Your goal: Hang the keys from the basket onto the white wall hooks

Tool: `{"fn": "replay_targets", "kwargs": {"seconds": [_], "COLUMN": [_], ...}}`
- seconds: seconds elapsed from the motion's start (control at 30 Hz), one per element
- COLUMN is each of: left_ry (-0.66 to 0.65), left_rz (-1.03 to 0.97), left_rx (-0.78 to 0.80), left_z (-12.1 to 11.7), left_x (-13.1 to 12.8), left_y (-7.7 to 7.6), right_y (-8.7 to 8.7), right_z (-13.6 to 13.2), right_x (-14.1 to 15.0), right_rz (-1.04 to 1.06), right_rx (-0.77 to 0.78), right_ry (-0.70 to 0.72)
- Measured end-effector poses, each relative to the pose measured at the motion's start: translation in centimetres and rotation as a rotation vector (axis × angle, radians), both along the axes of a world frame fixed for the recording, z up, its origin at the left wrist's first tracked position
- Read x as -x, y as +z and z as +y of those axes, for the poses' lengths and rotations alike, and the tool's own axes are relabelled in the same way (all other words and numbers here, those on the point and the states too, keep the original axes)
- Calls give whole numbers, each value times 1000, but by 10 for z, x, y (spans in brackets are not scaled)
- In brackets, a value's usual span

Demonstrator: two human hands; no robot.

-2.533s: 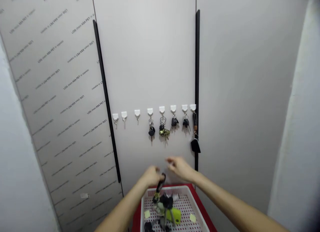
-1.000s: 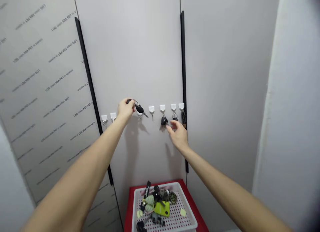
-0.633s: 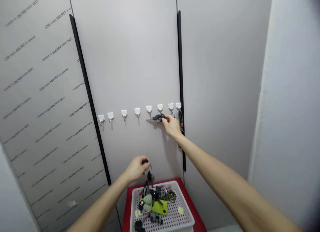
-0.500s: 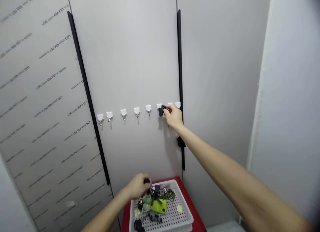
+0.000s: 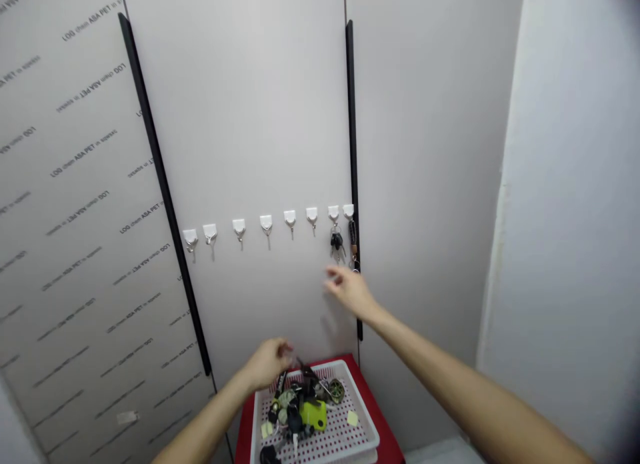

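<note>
My right hand [image 5: 349, 292] is just below the two rightmost wall hooks, fingers parted and holding nothing. Above its fingertips, a bunch of keys [image 5: 338, 241] with black heads hangs from the second hook [image 5: 333, 213] from the right. A black strap key holder [image 5: 353, 233] with a brown part hangs from the rightmost hook [image 5: 349, 211]. My left hand [image 5: 266, 364] hovers over the back left of a white perforated basket [image 5: 367, 421], fingers slightly blurred but apart. Under it lies a jumble of keys and keyrings [image 5: 295, 411], with a yellow-green tag [image 5: 314, 415] among them.
Several more white hooks [image 5: 266, 222] run in a row to the left, nothing hanging from them. Long black handles [image 5: 353, 117] edge the pale cabinet door [image 5: 235, 117]. The basket stands on a red surface [image 5: 383, 424]. A white wall [image 5: 570, 217] rises at right.
My right hand has let go of the black-headed keys, now on the hook, and has dropped lower. My left hand has released a black item over the basket. The view has shifted slightly.
</note>
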State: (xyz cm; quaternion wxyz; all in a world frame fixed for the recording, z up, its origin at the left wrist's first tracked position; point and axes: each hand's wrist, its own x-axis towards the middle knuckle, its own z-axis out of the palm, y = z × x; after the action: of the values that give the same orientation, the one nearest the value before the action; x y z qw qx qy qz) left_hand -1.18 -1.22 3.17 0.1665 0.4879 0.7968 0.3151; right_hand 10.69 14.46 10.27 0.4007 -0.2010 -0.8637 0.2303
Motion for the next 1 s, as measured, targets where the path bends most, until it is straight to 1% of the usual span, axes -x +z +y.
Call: {"fn": "replay_targets", "kwargs": {"seconds": [0.07, 0.1, 0.13, 0.17, 0.23, 0.27, 0.33, 0.4, 0.47, 0.53, 0.63, 0.7, 0.73, 0.77, 0.8, 0.83, 0.87, 0.9, 0.93, 1.0], "left_ry": [23, 34, 46, 74, 191, 244, 345, 411, 434, 412, 353, 284, 231, 167, 104, 50, 11, -13, -25, -30], "left_rz": [12, 11, 3, 4, 22, 45, 105, 174, 226, 245, 228, 205, 192, 174, 149, 122, 92, 61, 27, -35], "left_rx": [-149, -219, -290, -356, -447, -467, -467, -442, -442, -485, -623, -707, -735, -750, -755, -750, -734, -705, -660, -532], "left_z": [22, 36, 51, 68, 99, 113, 133, 145, 149, 150, 151, 149, 147, 144, 140, 134, 127, 119, 109, 87], "left_x": [-7, -11, -17, -23, -35, -41, -50, -55, -56, -53, -49, -48, -49, -49, -50, -50, -49, -47, -45, -40], "left_y": [27, 42, 59, 74, 101, 112, 127, 136, 145, 155, 176, 188, 191, 192, 189, 182, 170, 155, 135, 88], "right_y": [18, 27, 33, 37, 40, 40, 42, 50, 64, 79, 99, 106, 106, 105, 101, 93, 83, 70, 53, 13], "right_z": [21, 31, 40, 47, 55, 57, 59, 60, 62, 63, 62, 58, 55, 51, 47, 43, 38, 32, 26, 11], "right_x": [-8, -11, -12, -12, -8, -6, -2, -1, 0, 0, 3, 4, 3, 1, -1, -3, -5, -7, -8, -8], "right_rz": [193, 218, 198, 148, 37, 10, 33, 118, 204, 275, 372, 427, 453, 472, 477, 465, 435, 389, 329, 172], "right_rx": [-37, -31, -9, 19, 55, 54, 25, 4, -7, -27, -40, -12, 8, 28, 46, 66, 86, 106, 123, 161], "right_ry": [-263, -357, -421, -455, -474, -478, -462, -408, -331, -265, -191, -145, -118, -82, -35, 19, 75, 124, 162, 212]}}
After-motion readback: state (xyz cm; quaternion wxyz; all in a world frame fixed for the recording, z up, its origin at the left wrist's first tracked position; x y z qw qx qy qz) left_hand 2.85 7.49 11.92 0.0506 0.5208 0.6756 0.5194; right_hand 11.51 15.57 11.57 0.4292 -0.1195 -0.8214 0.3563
